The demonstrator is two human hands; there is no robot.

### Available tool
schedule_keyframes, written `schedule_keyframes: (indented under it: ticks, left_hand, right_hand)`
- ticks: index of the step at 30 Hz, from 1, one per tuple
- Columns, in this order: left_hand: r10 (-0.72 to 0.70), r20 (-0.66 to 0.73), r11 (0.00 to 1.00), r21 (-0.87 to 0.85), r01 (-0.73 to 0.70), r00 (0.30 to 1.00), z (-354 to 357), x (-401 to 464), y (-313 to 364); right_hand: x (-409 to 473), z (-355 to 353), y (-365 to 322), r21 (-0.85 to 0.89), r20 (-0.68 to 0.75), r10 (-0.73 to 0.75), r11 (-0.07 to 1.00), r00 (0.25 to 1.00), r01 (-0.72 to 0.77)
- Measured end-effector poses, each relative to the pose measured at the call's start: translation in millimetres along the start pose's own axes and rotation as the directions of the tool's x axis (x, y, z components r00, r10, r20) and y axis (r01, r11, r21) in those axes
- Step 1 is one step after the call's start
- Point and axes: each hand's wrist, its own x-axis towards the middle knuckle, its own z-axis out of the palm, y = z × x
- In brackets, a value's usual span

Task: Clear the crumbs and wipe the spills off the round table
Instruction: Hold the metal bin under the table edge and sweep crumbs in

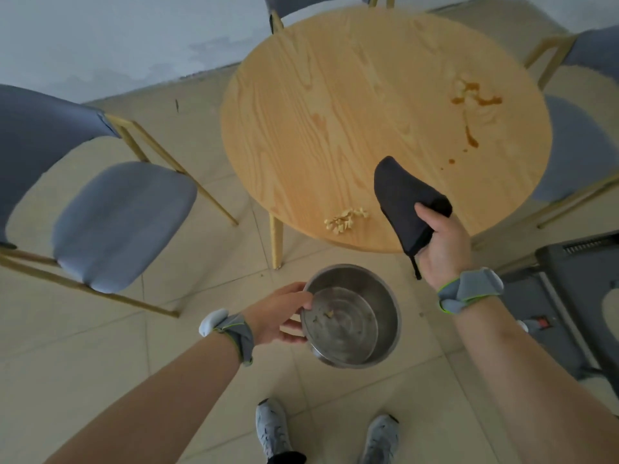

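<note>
Between hands, crumbs (345,221); left (279,314) grips bowl (351,318), right (443,244) grips cloth (402,195)

A pale wood-grain round table (335,95) is showing brown-orange spills (475,102) and yellowish crumbs (345,220) — the cloth (402,202) is looking charcoal, the bowl (351,316) silvery, the chairs (117,222) blue-grey on gold legs.

Head cam, one view only, looking steeply down from standing height.

It's sitting above the person and facing forward and down, so both forearms are reaching in from the bottom edge, shoes (326,430) are showing at the very bottom and the table (301,95) is filling the upper middle. Wide lens is bending the edges, and the chairs are curving round the sides.
</note>
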Motion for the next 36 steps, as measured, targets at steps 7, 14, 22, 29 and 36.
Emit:
schedule_keyframes:
  ticks: [7, 14, 22, 29, 36]
  left_hand:
    - [-0.001, -0.087, 0.992, -0.122, -0.009, 0.996, -43.0, 28.8, 10.7]
    - [0.028, -0.059, 0.987, -0.154, -0.036, 0.998, -59.9, 51.1, 18.8]
    - [0.068, -0.009, 0.967, -0.246, -0.068, 0.998, -62.7, 49.1, 19.7]
    - [0.086, -0.005, 0.962, -0.258, -0.084, 0.996, -61.1, 40.2, 27.6]
    - [0.078, -0.035, 0.960, -0.266, -0.085, 0.996, -57.3, 40.4, 26.5]
  right_hand:
    - [53.4, 29.0, 33.6, -0.537, -0.024, 0.032, 0.843, 0.999, -0.040]
    - [66.1, 49.7, 55.0, -0.609, 0.093, 0.030, 0.793, 0.995, 0.033]
    - [60.5, 45.0, 76.9, -0.615, 0.182, 0.157, 0.788, 0.971, -0.012]
    - [34.6, 47.5, 92.4, -0.591, 0.343, 0.192, 0.805, 0.919, 0.052]
    - [42.4, 61.6, 74.8, -0.368, -0.093, 0.147, 0.914, 0.985, -0.172]
